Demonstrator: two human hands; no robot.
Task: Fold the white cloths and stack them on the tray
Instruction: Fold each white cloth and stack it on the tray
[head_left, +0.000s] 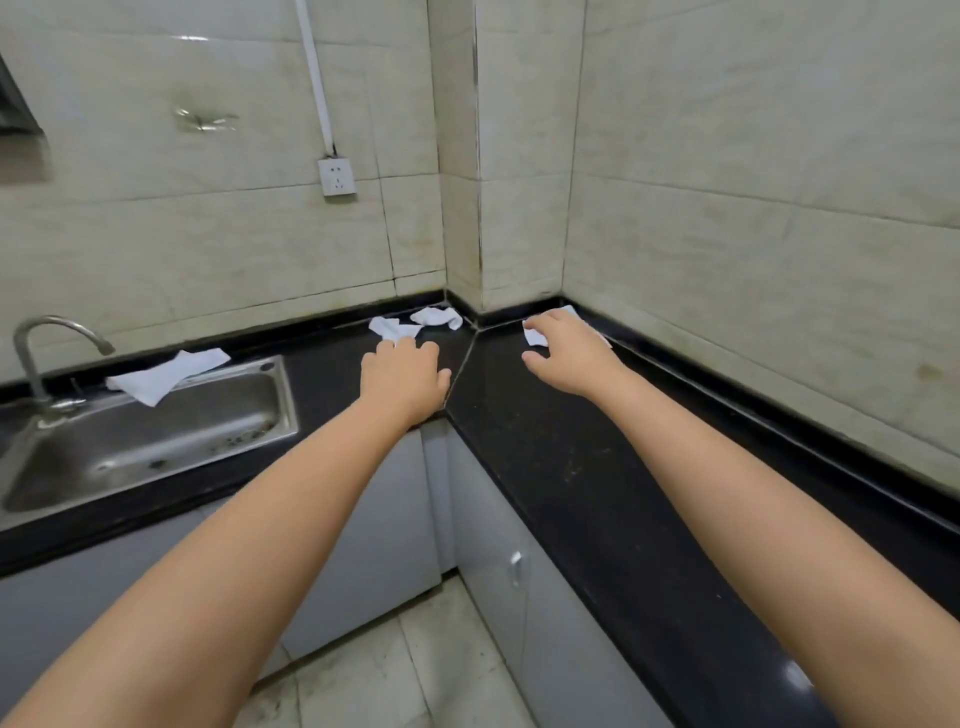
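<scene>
Both forearms reach out; right hand (569, 353) covers a white cloth (535, 336).

White cloths (167, 375) on speckled black counter (571, 457), steel-grey sink (156, 436).

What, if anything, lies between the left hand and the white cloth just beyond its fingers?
Nothing visible. The left hand rests over the black counter with its fingertips right at the near edge of the white cloth. Whether they touch it cannot be told. No tray is in view.
</scene>
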